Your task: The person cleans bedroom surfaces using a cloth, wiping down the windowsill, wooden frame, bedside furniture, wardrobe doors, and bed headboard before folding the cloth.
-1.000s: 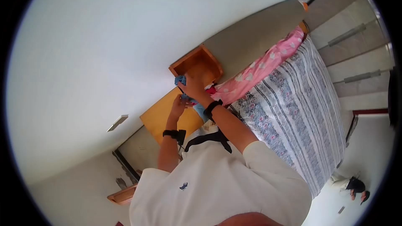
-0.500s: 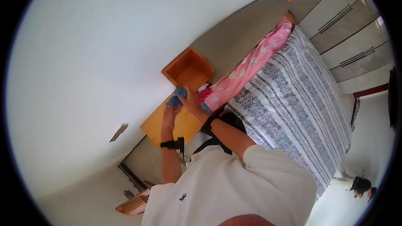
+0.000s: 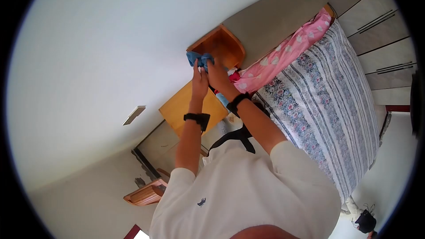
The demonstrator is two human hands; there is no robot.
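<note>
Both of my hands hold a crumpled blue cloth [image 3: 198, 58] raised in front of me. My left hand [image 3: 199, 78] grips its lower left part. My right hand [image 3: 218, 73] grips it from the right, fingers closed. The cloth is held just before the open wooden bedside shelf [image 3: 218, 44], against the white wall. Each wrist wears a black band.
A bed with a striped floral cover [image 3: 325, 102] and a pink pillow [image 3: 290, 55] lies to the right, under a grey headboard [image 3: 274, 15]. A wooden panel [image 3: 183, 108] is below the shelf. Grey wardrobe doors [image 3: 380, 26] stand far right. A person crouches at bottom right [image 3: 365, 221].
My hands have lifted the blue cloth upward and closer to the wooden shelf. The view has tilted, so the bed and shelf sit a little higher in the picture.
</note>
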